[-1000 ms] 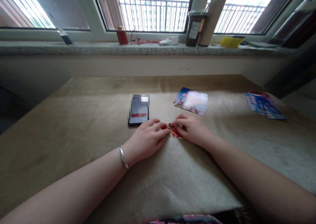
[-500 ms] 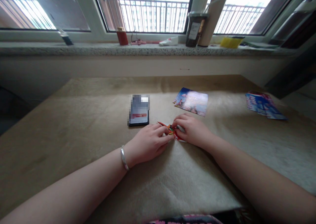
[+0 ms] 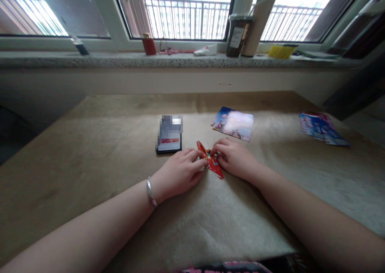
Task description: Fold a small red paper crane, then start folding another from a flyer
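Note:
A small folded piece of red printed paper (image 3: pixel 215 169) lies on the table between my hands, with pointed corners toward the far left and the near right. My left hand (image 3: pixel 187 169) has its fingers closed on the paper's left side. From the other side, my right hand (image 3: pixel 230 154) pinches the paper near its middle, fingers bent. The fingertips hide part of the folds. Just beyond my left hand lies a phone (image 3: pixel 170 144), its screen lit and partly pixelated. Beyond my right hand are blue and pink printed sheets (image 3: pixel 236 122).
More blue printed sheets (image 3: pixel 323 130) lie fanned at the table's right. On the stone windowsill (image 3: pixel 186 62) stand a red container (image 3: pixel 149 45), a dark lidded jar (image 3: pixel 237 36), a cardboard tube (image 3: pixel 251 40) and a yellow item (image 3: pixel 281 51). The tan table (image 3: pixel 90 152) meets the wall below it.
The red paper has turned between my fingers, and more of its red surface and pointed ends shows. Both hands have shifted only slightly.

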### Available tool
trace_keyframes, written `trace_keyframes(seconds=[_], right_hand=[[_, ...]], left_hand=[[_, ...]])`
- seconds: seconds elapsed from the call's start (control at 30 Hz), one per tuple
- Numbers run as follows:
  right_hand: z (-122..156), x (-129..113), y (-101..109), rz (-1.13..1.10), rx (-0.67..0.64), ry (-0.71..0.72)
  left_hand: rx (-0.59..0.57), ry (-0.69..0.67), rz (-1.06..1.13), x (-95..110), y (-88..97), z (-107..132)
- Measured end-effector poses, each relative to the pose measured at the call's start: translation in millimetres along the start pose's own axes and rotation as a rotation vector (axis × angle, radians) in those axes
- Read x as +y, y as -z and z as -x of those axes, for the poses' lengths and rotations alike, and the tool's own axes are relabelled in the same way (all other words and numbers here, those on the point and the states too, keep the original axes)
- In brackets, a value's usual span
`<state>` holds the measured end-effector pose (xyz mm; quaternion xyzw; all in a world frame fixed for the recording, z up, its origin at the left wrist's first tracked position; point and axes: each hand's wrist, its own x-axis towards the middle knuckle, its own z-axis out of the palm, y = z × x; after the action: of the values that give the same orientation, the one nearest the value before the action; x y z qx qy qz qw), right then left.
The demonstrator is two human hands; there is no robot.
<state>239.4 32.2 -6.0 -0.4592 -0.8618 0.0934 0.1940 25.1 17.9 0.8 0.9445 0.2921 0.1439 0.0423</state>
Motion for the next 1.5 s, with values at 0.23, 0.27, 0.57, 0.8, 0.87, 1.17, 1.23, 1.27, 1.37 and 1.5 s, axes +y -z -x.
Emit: trace_keyframes(seconds=[0.23, 0.27, 0.57, 0.8, 0.87, 1.17, 1.23, 1.27, 1.37, 1.5], right_hand=[[-0.6, 2.7, 1.0, 0.036, -0.018, 0.065], [-0.7, 2.6, 1.7, 0.052, -0.019, 0.078], [0.7, 0.3, 4.5, 0.011, 0.008, 0.177], [0.2, -5.8, 1.1, -0.001, -0.019, 0.166], [-0.1, -6.7, 1.5, 0.023, -0.016, 0.163], [0.6, -11.9, 2.8, 0.134, -0.013, 0.237], [0.4, -12.4, 1.1, 0.124, -0.016, 0.241], [0.2, -12.5, 0.3, 0.12, -0.02, 0.239], [-0.5, -12.9, -1.3, 0.122, -0.033, 0.231], [-0.5, -13.9, -1.2, 0.147, -0.035, 0.221]], left_hand=[[0.044, 0.081, -0.047, 0.9, 1.6, -0.9], [0.045, 0.093, -0.051, 1.0, 1.7, -1.1], [0.028, 0.119, -0.05, 0.9, 1.6, -2.1], [0.077, 0.07, -0.079, -0.3, 1.7, -2.7], [0.081, 0.034, -0.107, -1.8, 0.6, -2.5], [0.048, 0.014, -0.097, -8.8, -3.4, -2.0], [0.046, 0.015, -0.085, -9.1, -3.5, -2.3], [0.046, 0.019, -0.087, -9.1, -3.4, -2.4], [0.036, 0.038, -0.103, -8.5, -2.5, -3.0], [0.025, 0.048, -0.131, -8.3, -1.4, -3.0]])
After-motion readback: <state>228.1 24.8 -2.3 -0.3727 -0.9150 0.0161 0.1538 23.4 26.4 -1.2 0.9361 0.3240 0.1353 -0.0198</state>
